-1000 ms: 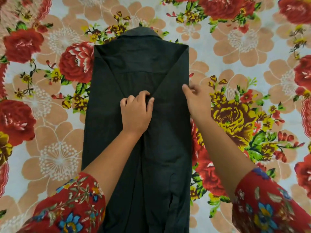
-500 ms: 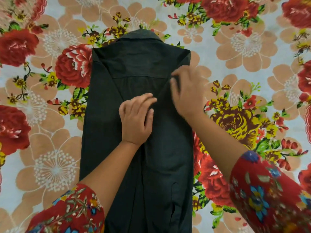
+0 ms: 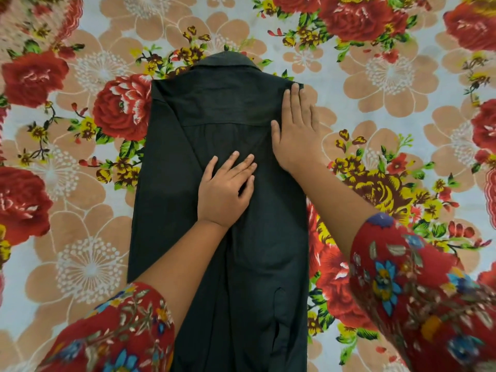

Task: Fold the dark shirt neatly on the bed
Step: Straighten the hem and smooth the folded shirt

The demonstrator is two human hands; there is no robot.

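The dark shirt lies face down on the bed, collar at the far end, both sides folded in so it forms a long narrow strip. Its sleeves run down the middle toward me. My left hand rests flat on the centre of the shirt, fingers straight and slightly spread, where the folded-in sides meet. My right hand lies flat along the shirt's right edge, fingertips reaching up to the right shoulder corner. Neither hand grips cloth.
The floral bedsheet, with red roses and peach flowers on pale blue, spreads on every side of the shirt. My red patterned sleeves fill the lower corners of the view.
My right hand slid up from the middle of the right edge to the shoulder and flattened. My left hand's fingers went from curled to straight and stayed at the centre.
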